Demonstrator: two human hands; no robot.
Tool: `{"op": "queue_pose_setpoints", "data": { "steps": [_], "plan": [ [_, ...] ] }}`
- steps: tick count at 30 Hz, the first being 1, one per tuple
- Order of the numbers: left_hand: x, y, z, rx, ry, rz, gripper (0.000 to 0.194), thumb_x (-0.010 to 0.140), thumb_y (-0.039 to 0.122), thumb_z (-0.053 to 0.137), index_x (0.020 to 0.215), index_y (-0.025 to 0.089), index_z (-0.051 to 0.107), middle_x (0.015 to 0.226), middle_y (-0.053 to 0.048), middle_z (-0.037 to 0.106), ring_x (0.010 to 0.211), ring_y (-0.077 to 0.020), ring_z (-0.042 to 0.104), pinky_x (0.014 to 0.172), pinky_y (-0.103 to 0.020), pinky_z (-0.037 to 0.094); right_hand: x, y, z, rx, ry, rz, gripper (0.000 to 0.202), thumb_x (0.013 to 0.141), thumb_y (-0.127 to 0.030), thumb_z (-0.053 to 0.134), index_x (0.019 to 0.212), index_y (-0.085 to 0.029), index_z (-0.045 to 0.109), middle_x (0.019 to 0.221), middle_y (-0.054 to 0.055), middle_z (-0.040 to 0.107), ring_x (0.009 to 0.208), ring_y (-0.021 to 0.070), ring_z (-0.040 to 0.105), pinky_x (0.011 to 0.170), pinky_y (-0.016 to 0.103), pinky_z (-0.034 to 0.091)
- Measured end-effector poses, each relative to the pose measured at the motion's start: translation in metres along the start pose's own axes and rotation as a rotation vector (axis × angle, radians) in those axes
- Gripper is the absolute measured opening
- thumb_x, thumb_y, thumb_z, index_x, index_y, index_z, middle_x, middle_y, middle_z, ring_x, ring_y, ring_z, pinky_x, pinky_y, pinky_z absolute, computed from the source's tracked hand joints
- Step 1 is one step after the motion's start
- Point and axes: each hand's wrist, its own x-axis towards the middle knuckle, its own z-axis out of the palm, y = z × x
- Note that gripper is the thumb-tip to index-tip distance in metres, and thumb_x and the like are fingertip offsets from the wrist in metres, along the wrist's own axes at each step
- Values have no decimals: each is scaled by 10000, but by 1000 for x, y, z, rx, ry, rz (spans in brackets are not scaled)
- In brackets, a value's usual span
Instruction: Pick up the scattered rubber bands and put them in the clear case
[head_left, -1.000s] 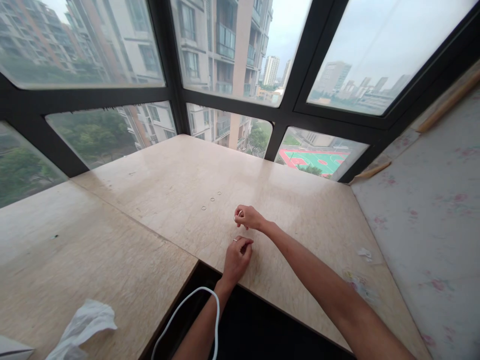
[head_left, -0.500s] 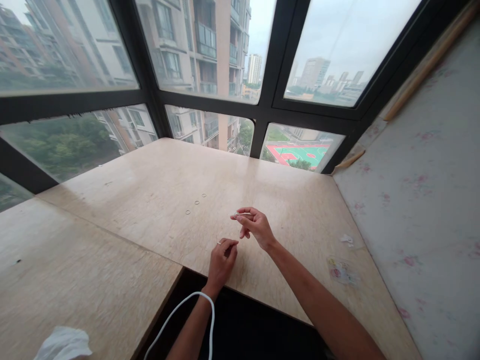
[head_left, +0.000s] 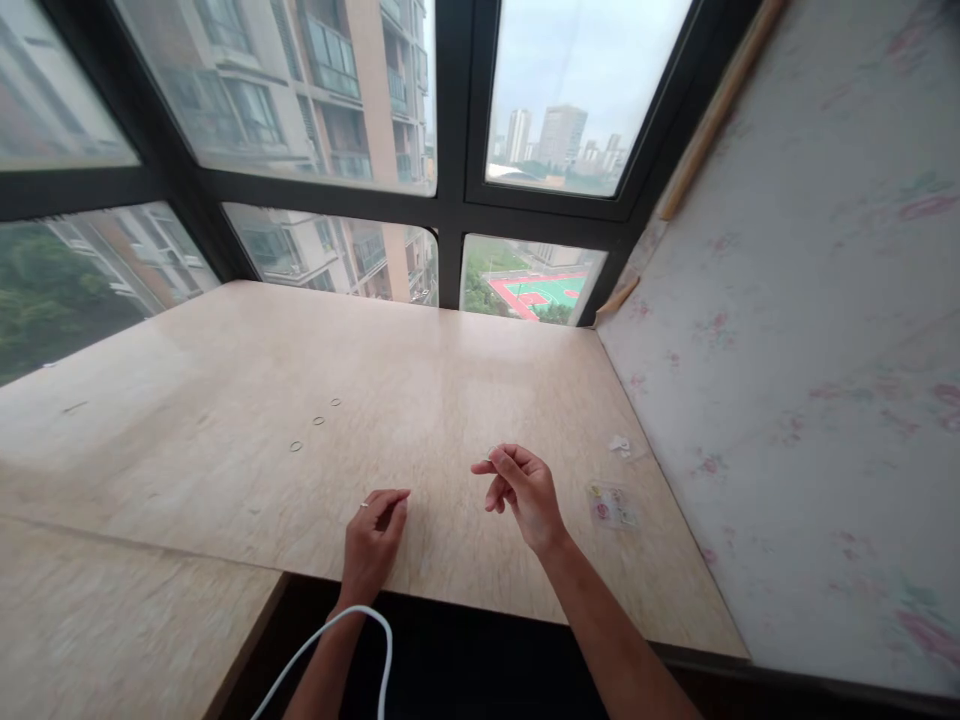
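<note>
in the head view, the right hand (head_left: 519, 490) is raised over the stone-patterned tabletop (head_left: 450, 390), and its thumb and index finger pinch a small pale thing (head_left: 490, 456), which looks like a thin ring, but it is too small to be sure. the other fingers of this hand are loosely bent. the left hand (head_left: 375, 540) is near the front edge of the tabletop, well apart from the right one; its fingers are curled narrowly toward the thumb, and i cannot tell if something is between them. one finger there wears a finger ring (head_left: 364, 505). farther to the left, three thin rings (head_left: 319, 421) lie in a slanting row, apart from one another. on the right side, a clear plastic packet (head_left: 613, 507) lies near a white crumpled scrap (head_left: 620, 446). a white cable (head_left: 360, 608) makes a loop across the left forearm.
</note>
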Motion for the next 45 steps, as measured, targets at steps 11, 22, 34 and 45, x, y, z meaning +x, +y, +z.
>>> {"op": "queue_pose_setpoints", "data": {
  "steps": [11,22,34,45],
  "plan": [
    [4,7,1,144,-29,-28,271,806,428,542,856,210,695,937,-51,701,870,-222,664,800,-331,546,-58,-17,-106,-101,454,-44,300,736,-437,738,854,-171,666,795,78,746,394,85,548,352,205,375],
    [5,5,7,314,-47,-19,298,820,463,512,886,224,677,975,-49,688,897,-247,653,874,-395,512,-85,-28,-164,-228,645,-5,407,692,-493,762,873,-151,638,717,66,718,384,98,562,326,177,318],
    [4,3,11,433,-61,54,288,852,443,489,910,225,670,985,-50,677,870,-235,647,829,-379,518,-78,-29,-192,-698,593,81,444,771,-513,648,983,-128,710,410,-45,499,324,84,326,325,218,247],
    [7,9,10,382,-79,19,310,814,466,507,869,218,686,951,-55,690,870,-238,657,825,-372,531,-97,-11,-183,-776,487,1,377,841,-495,571,940,-173,738,442,-29,503,383,137,447,392,242,352]
  ]
}}
